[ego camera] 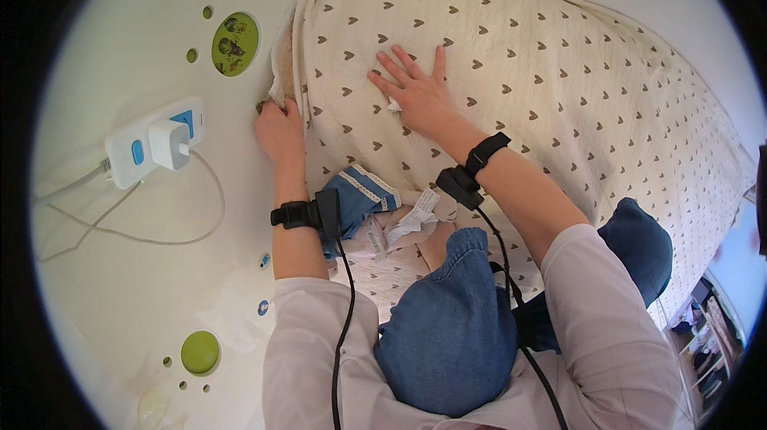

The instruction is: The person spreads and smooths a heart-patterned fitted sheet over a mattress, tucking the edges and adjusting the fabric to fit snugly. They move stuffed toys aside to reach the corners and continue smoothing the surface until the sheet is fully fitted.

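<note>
A cream bed sheet [497,106] printed with brown hearts covers the mattress before me. At the left end of the bed, my left hand [280,130] has its fingers curled on the sheet's edge, beside the white headboard [251,178]. A strip of brownish fabric [286,64] shows at that edge, just above these fingers. My right hand [422,97] presses flat on the sheet with its fingers spread. Something small and white [393,105] sticks out by this hand; I cannot tell what it is.
A soft toy in a blue, lace-trimmed garment [359,193] lies between my forearms, with white labels [414,214] bearing writing. A white power strip [126,154] with a plugged-in charger [169,144] and loose cable is on the headboard. Black wrist straps trail cables. A wall borders the far side.
</note>
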`<action>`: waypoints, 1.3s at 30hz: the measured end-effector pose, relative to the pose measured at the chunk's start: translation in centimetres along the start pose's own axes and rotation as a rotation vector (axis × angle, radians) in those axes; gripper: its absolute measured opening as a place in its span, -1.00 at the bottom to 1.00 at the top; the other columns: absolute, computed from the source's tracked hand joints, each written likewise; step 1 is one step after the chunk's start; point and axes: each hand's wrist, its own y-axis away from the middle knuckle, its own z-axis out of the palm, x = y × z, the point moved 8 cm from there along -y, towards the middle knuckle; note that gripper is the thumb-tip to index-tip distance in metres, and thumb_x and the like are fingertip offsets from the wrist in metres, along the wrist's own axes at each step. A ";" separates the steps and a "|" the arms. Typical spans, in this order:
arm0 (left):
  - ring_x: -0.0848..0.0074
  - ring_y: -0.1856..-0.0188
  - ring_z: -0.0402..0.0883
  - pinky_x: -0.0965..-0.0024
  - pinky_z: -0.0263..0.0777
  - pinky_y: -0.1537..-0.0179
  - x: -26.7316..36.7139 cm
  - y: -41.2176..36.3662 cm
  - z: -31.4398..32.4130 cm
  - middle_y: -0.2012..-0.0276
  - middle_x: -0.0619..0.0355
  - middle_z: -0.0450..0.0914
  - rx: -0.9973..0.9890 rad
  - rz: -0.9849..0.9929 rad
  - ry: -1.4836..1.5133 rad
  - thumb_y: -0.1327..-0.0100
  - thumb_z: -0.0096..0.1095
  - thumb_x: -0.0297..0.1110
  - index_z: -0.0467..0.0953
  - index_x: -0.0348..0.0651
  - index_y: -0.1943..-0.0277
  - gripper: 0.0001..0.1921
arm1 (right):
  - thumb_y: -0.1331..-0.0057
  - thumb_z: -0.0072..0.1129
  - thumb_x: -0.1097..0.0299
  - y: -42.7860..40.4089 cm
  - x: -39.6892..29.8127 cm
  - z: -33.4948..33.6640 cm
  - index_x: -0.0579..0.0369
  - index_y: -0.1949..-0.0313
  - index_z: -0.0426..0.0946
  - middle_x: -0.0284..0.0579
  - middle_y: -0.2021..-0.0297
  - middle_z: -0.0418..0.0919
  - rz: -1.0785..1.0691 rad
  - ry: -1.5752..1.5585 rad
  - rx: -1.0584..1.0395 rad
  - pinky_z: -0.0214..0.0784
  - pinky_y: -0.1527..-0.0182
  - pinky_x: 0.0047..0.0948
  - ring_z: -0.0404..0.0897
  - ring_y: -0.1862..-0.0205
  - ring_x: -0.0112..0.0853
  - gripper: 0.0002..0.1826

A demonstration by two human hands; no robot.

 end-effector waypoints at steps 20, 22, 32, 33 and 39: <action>0.17 0.14 0.64 0.10 0.47 0.16 3.8 1.5 -7.0 0.04 0.10 0.59 0.044 0.231 -0.131 -0.21 0.31 -0.34 0.40 -0.10 -0.06 -0.63 | -0.19 0.18 0.33 0.2 -1.3 1.2 -0.47 -0.41 0.20 -0.34 -0.51 0.00 -0.036 0.039 -0.103 -0.43 -0.31 0.61 -0.16 -0.56 -0.32 -0.22; 0.21 0.05 0.61 0.10 0.46 0.09 4.0 2.0 -6.3 -0.01 0.16 0.58 0.040 0.285 -0.196 -0.22 0.29 -0.33 0.41 -0.09 -0.11 -0.60 | -0.19 0.18 0.34 0.3 -1.3 1.4 -0.47 -0.41 0.21 -0.34 -0.50 0.02 -0.029 0.041 -0.104 -0.43 -0.31 0.61 -0.15 -0.55 -0.33 -0.22; 0.09 -0.34 0.33 0.16 0.27 -0.30 5.7 6.2 -2.5 -0.34 -0.06 0.35 -0.225 0.622 0.062 -0.24 0.32 -0.14 0.29 -0.17 -0.36 -0.32 | -0.11 0.25 0.44 -0.2 -0.7 1.2 -0.44 -0.40 0.22 -0.34 -0.49 0.03 -0.049 -0.074 -0.142 -0.32 -0.32 0.55 -0.10 -0.54 -0.36 -0.16; 0.08 -0.33 0.34 0.15 0.28 -0.28 4.9 6.8 -3.7 -0.34 -0.07 0.34 -0.368 0.518 0.176 -0.21 0.35 -0.12 0.29 -0.19 -0.36 -0.30 | -0.12 0.26 0.42 0.0 -0.6 0.8 -0.41 -0.38 0.25 -0.33 -0.46 0.10 -0.058 -0.049 -0.167 -0.22 -0.33 0.47 0.00 -0.51 -0.33 -0.19; -0.02 -0.15 0.50 0.07 0.41 -0.15 -2.7 19.5 -10.2 -0.20 -0.11 0.44 -0.626 0.190 0.123 0.10 0.57 -0.35 0.21 -0.17 -0.37 -0.07 | -0.12 0.31 0.33 5.5 -5.0 -1.9 -0.21 -0.26 0.40 -0.18 -0.04 0.50 -0.165 -0.684 -0.433 0.44 -0.04 -0.13 0.57 -0.02 -0.13 -0.34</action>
